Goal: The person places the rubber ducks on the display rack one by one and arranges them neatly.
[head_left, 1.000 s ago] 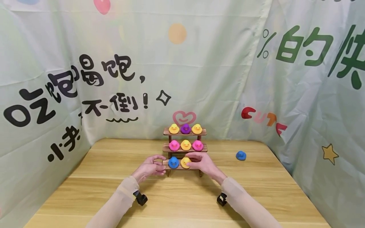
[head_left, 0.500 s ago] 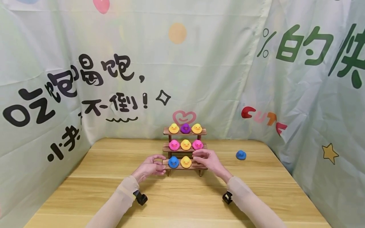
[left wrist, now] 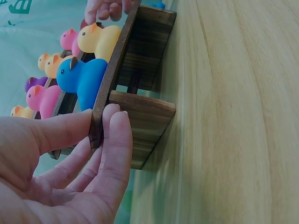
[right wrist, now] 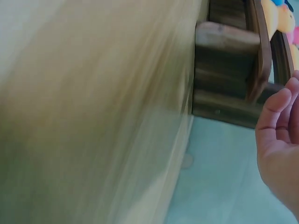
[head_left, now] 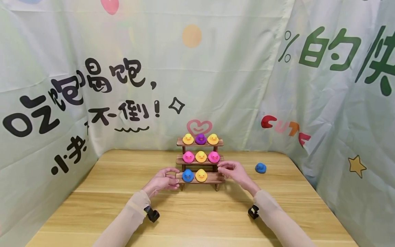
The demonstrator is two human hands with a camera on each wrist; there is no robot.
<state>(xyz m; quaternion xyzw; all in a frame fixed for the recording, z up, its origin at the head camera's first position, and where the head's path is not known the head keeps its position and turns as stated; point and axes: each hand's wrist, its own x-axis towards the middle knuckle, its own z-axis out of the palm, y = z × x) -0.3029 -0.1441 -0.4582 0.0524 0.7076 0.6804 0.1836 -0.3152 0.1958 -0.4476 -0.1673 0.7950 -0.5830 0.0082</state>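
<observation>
My left hand [head_left: 162,179] pinches the left end of the bottom shelf of a wooden three-tier display stand [head_left: 213,177]; in the left wrist view the thumb lies on top and the fingers underneath. On that shelf sit a blue rubber duck [head_left: 187,175] and a yellow rubber duck [head_left: 201,175], with bare wood to their right. My right hand [head_left: 237,173] is just beside the right end of the stand, holding nothing, its fingers loosely bent in the right wrist view.
Pink and yellow ducks [head_left: 201,156] fill the middle shelf. The top shelf carries two yellow ducks and a purple duck [head_left: 201,139] between them. Another blue duck [head_left: 260,168] rests on the wooden table [head_left: 197,219] at the right. Printed cloth [head_left: 228,68] surrounds the table.
My right hand has let go of the yellow duck on the bottom shelf and moved right, past the stand's end. The left hand stays at the shelf's left end.
</observation>
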